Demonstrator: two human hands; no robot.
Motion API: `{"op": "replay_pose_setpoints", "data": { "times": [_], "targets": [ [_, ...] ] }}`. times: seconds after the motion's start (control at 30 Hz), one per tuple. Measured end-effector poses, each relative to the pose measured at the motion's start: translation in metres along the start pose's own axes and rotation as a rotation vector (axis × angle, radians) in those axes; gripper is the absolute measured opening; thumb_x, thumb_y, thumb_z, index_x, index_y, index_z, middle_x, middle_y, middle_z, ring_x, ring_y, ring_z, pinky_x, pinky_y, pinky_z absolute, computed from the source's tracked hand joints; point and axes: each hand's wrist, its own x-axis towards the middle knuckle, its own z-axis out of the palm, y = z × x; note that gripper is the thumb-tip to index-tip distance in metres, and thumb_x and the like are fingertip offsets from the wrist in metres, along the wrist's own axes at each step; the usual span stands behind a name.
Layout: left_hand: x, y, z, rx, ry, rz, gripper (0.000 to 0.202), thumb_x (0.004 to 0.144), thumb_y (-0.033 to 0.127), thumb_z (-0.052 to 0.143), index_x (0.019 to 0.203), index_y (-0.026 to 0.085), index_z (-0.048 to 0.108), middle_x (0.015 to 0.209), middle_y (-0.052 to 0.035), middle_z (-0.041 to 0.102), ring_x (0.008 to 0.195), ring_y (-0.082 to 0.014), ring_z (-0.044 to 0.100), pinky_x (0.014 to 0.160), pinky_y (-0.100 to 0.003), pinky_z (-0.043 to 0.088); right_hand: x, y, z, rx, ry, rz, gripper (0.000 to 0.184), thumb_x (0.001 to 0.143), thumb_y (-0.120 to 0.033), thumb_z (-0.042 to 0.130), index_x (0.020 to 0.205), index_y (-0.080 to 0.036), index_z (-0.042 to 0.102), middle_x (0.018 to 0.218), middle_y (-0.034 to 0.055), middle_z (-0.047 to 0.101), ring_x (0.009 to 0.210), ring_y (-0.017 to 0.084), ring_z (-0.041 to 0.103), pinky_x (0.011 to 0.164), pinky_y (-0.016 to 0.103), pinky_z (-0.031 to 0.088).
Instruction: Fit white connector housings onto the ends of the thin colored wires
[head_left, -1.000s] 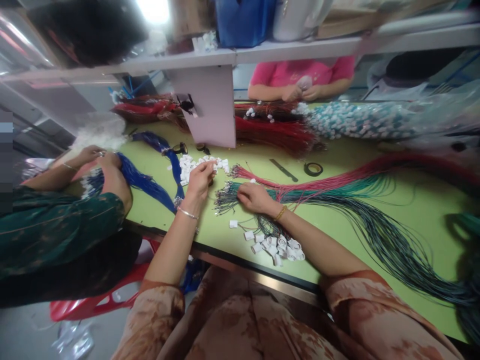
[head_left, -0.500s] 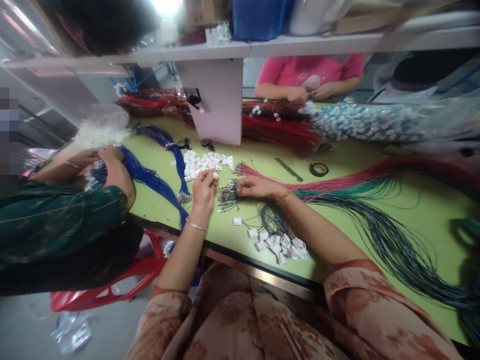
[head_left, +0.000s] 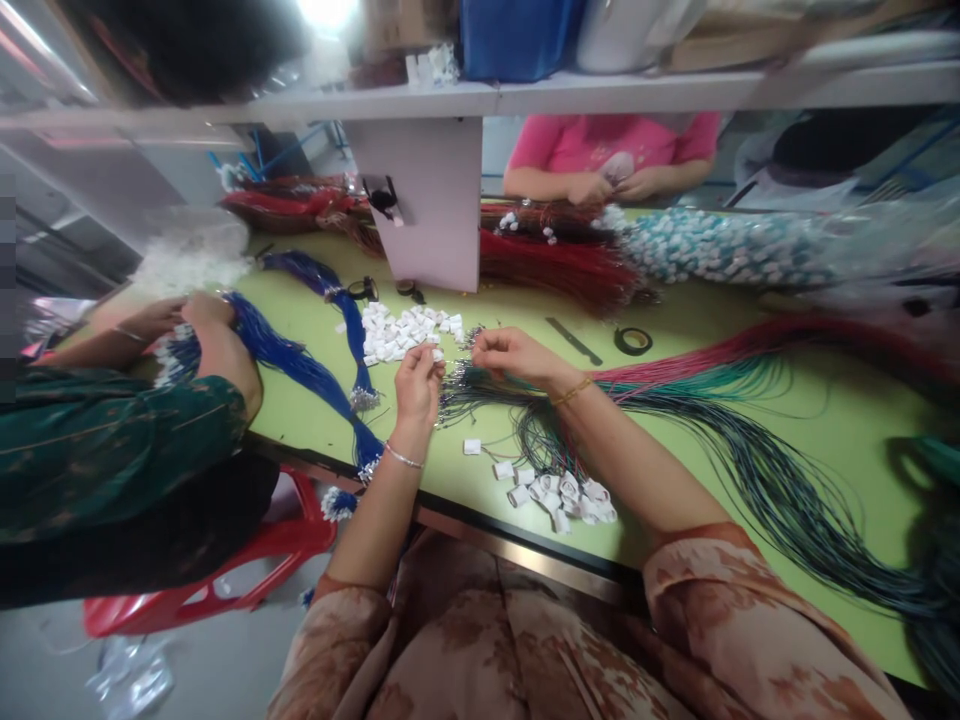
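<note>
My left hand (head_left: 418, 385) is closed in a pinch, with a small white connector housing (head_left: 438, 355) at its fingertips. Just left of and behind it lies a pile of white connector housings (head_left: 401, 332). My right hand (head_left: 514, 355) is closed over the metal-tipped ends of the red wires (head_left: 682, 362); what its fingers pinch is too small to make out. Below it, green and black wires (head_left: 750, 450) run off to the right, their crimped tips (head_left: 455, 378) between my hands. Closer to me lie wires with white connectors (head_left: 551, 492) on their ends.
Black tape (head_left: 632, 341) and a flat blade-like tool (head_left: 574, 341) lie right of centre. A co-worker's hands (head_left: 202, 315) hold blue wires (head_left: 292, 365) at left. Red wires (head_left: 555, 265) lie behind a white upright panel (head_left: 427, 205). Another person in pink (head_left: 611, 160) sits opposite. A shelf (head_left: 637, 92) crosses above.
My right hand has risen slightly, from over the black wire tips to the red ones. My left hand has shifted a little right, still pinching. The view has turned slightly.
</note>
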Motion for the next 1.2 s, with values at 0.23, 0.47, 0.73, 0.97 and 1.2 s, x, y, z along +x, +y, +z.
{"op": "replay_pose_setpoints", "data": {
  "times": [0.23,0.47,0.73,0.97,1.2],
  "targets": [
    [-0.012,0.003,0.008,-0.064,-0.085,-0.099,0.011,0.077,0.019,0.071,0.081,0.016,0.061,0.077,-0.0004,0.061,0.063,-0.0065,0.055,0.06,-0.019,0.042,-0.002,-0.003,0.017,-0.16,0.22,-0.165,0.018,0.075,-0.032,0.063,0.069,-0.016,0.057,0.063,-0.0031,0.049,0.058,0.009,0.039,0.055,0.022,0.033],
    [-0.019,-0.004,0.013,-0.044,-0.183,-0.204,0.007,0.08,0.021,0.068,0.081,0.015,0.064,0.083,-0.0037,0.066,0.065,-0.008,0.055,0.062,-0.021,0.044,-0.016,0.018,0.022,-0.359,0.398,-0.135,0.018,0.076,-0.028,0.053,0.062,-0.016,0.051,0.057,-0.0035,0.044,0.056,0.009,0.036,0.053,0.022,0.029],
    [-0.024,-0.013,0.013,0.005,-0.193,-0.172,0.019,0.069,0.025,0.078,0.08,0.014,0.069,0.076,-0.0033,0.067,0.063,-0.0081,0.055,0.06,-0.02,0.044,-0.021,0.023,0.029,-0.465,0.4,-0.134,0.023,0.079,-0.032,0.051,0.061,-0.018,0.047,0.056,-0.0028,0.044,0.054,0.009,0.035,0.052,0.023,0.025],
    [-0.021,-0.026,0.008,0.06,-0.067,-0.103,0.026,0.065,0.032,0.081,0.08,0.014,0.071,0.068,-0.001,0.064,0.057,-0.0062,0.05,0.055,-0.02,0.04,-0.019,0.024,0.039,-0.667,0.411,-0.189,0.021,0.082,-0.028,0.048,0.063,-0.018,0.046,0.059,-0.0005,0.048,0.055,0.011,0.037,0.055,0.025,0.024],
    [-0.023,-0.03,0.01,0.113,-0.074,-0.083,0.027,0.064,0.034,0.081,0.08,0.014,0.073,0.065,-0.0006,0.063,0.054,-0.0055,0.045,0.053,-0.02,0.035,-0.02,0.029,0.031,-0.457,0.306,-0.042,0.029,0.084,-0.036,0.049,0.062,-0.017,0.05,0.056,-0.0026,0.047,0.052,0.009,0.036,0.051,0.023,0.025]
  ]
}}
